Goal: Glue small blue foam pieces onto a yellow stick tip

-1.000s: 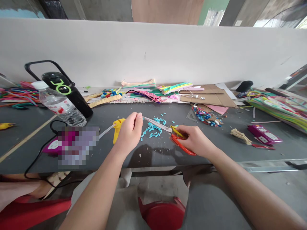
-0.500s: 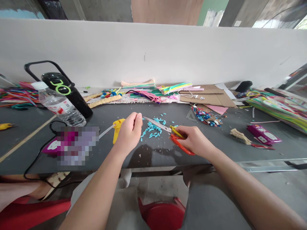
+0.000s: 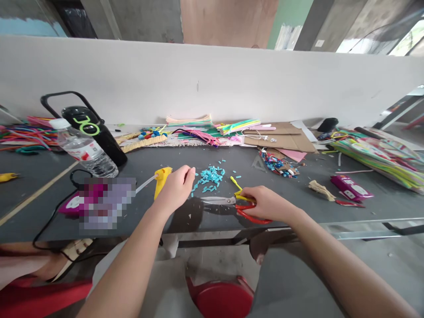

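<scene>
My left hand (image 3: pixel 178 184) is closed in a pinch above the table; whatever is between its fingertips is too small or hidden to make out. Behind and left of it lies a yellow glue gun (image 3: pixel 161 179) with a pale stick in its rear. My right hand (image 3: pixel 265 202) grips scissors (image 3: pixel 218 200) with red and yellow handles, blades pointing left toward my left hand, apart from it. A pile of short blue cut pieces (image 3: pixel 212 176) lies on the table just beyond the blades. A thin yellow piece (image 3: pixel 236 182) juts out beside the scissors' handles; I cannot tell what it is.
On the left stand a clear water bottle (image 3: pixel 88 152) and a black flask (image 3: pixel 111 148). Pipe cleaner bundles (image 3: pixel 238 126) and cardboard (image 3: pixel 285 139) line the back. A purple packet (image 3: pixel 351 187) lies right, near a heap of colourful scraps (image 3: pixel 280 164). A red stool (image 3: pixel 221 298) stands below.
The scissors have swung down and lower, their blades moving away from my left fingertips toward the table's near side. My left hand stays pinched, slightly lower in view.
</scene>
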{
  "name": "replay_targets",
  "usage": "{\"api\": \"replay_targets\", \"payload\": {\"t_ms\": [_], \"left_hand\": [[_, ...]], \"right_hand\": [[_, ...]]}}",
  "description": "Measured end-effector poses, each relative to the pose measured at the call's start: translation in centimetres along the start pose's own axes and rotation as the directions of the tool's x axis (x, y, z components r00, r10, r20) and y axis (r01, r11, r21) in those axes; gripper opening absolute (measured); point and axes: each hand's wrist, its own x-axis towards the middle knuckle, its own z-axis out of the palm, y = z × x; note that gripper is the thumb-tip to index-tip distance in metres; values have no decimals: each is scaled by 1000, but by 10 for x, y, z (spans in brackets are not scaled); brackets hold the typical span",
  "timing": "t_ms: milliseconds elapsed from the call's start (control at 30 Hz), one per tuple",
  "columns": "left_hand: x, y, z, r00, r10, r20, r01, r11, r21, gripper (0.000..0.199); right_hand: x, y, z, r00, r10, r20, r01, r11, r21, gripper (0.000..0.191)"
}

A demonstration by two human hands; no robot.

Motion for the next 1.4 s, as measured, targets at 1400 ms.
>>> {"api": "replay_targets", "payload": {"t_ms": [1400], "left_hand": [[39,-28,21,995,-88,42,86,996,33,27]], "right_hand": [[61,24,9,948,217,-234,-177,967,182,12]]}}
